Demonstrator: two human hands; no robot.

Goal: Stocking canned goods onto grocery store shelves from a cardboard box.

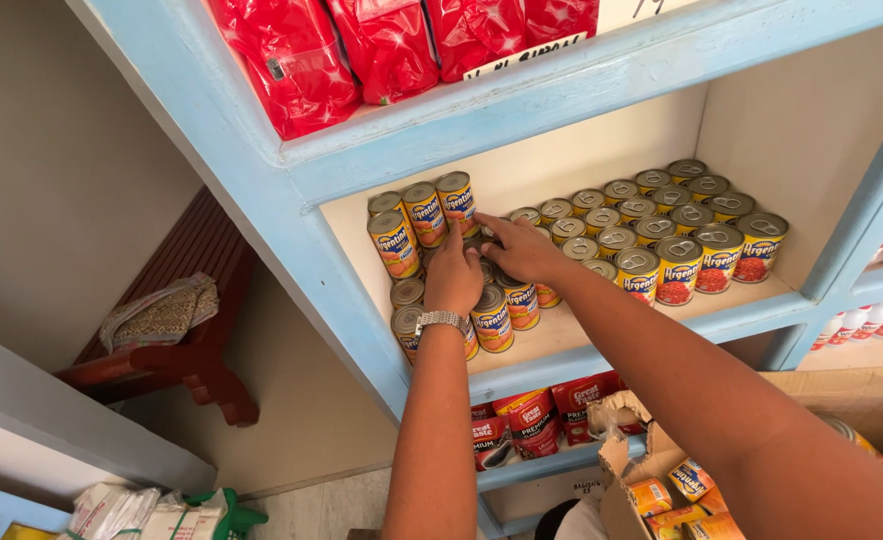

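Observation:
Both my hands reach into a light-blue shelf (522, 365) filled with yellow-and-blue labelled tin cans (425, 212). My left hand (454, 272), with a metal watch on the wrist, rests on the tops of cans near the shelf's left side, fingers pointing up at a stacked row. My right hand (520, 246) lies flat over can tops just to its right, fingers spread and touching the cans. Neither hand visibly grips a can. More such cans (494, 320) stand at the shelf's front edge under my left wrist.
Red-labelled cans (679, 268) fill the shelf's right side. Red bags (387, 45) sit on the shelf above, red pouches (532, 412) on the one below. An open cardboard box (652, 470) with cans is under my right arm. A red wooden bench (177, 350) stands at left.

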